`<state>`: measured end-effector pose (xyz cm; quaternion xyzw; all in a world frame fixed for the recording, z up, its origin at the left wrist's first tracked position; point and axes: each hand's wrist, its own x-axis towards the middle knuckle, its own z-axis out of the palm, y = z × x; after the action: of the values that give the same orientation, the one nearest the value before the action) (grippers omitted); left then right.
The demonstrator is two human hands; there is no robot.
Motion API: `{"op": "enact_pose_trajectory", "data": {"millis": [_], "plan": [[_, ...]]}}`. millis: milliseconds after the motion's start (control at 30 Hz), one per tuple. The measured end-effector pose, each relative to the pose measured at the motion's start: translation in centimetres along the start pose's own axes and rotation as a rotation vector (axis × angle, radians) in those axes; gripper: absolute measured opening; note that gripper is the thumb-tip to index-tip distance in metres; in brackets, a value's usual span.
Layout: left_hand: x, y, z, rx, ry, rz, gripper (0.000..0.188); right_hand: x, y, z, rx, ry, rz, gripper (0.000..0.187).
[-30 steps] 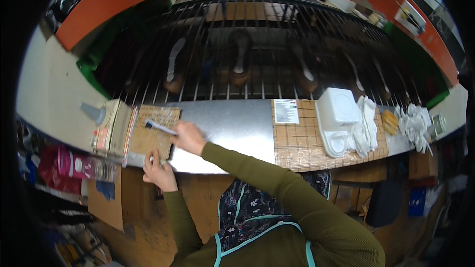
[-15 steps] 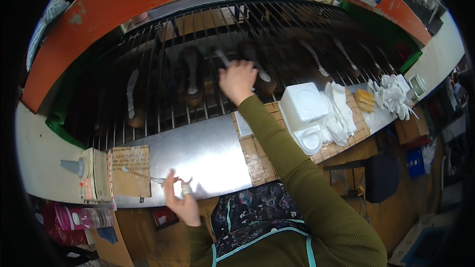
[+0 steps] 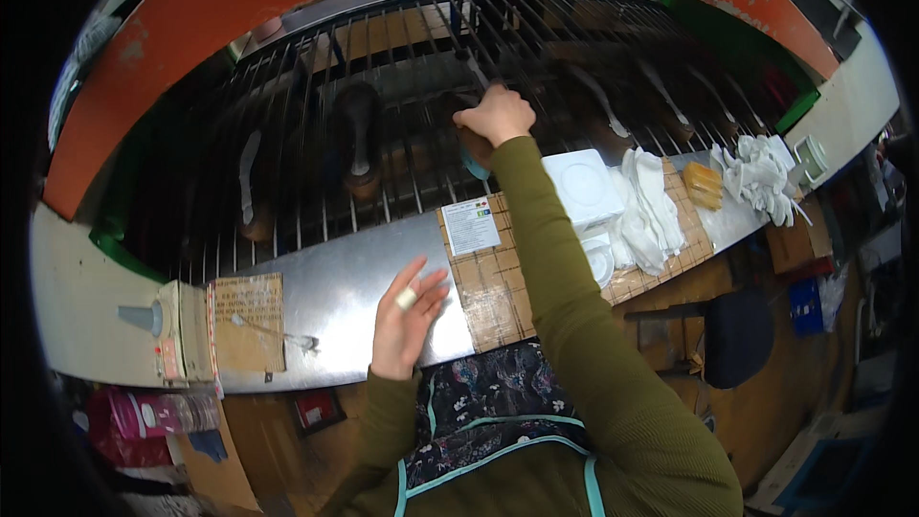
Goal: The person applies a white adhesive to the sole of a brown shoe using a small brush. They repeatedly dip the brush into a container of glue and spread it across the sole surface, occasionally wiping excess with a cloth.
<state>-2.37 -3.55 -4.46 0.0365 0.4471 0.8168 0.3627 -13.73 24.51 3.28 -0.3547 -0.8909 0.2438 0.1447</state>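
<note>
My right hand (image 3: 503, 115) reaches over the barred rack, its fingers closed round a dark shoe-shaped piece (image 3: 474, 146). That piece has a teal end toward me, and much of it is hidden under the hand. My left hand (image 3: 407, 321) is raised above the metal ledge, empty, with its fingers apart; one finger wears a pale band. A thin brush-like stick (image 3: 278, 330) lies left of it, across a cardboard sheet (image 3: 247, 304) and the ledge. Another dark shoe-shaped piece (image 3: 360, 139) with a pale strip rests on the rack to the left.
Several similar pieces lie along the rack (image 3: 325, 220). Right of my forearm, a white container (image 3: 584, 187), white cloths (image 3: 656, 211), an amber block (image 3: 704, 185) and white gloves (image 3: 761, 172) sit on the ledge. A beige can (image 3: 177, 335) stands at the left end.
My left hand has come away from the stick, moving right and up and opening. My right hand has moved right and closed on a shoe-shaped piece, now shifted on the rack.
</note>
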Motion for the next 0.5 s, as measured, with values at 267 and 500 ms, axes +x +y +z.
{"op": "enact_pose_trajectory", "data": {"millis": [267, 500], "plan": [[6.6, 0.3, 2.5, -0.409, -0.227, -0.09, 0.088, -10.4, 2.2, -8.1, 0.346, -0.464, -0.402, 0.058], [-2.3, -2.6, 2.3, -0.474, -0.232, 0.013, 0.09, -19.5, 13.1, -14.1, 0.509, -0.155, -0.352, 0.019]]}}
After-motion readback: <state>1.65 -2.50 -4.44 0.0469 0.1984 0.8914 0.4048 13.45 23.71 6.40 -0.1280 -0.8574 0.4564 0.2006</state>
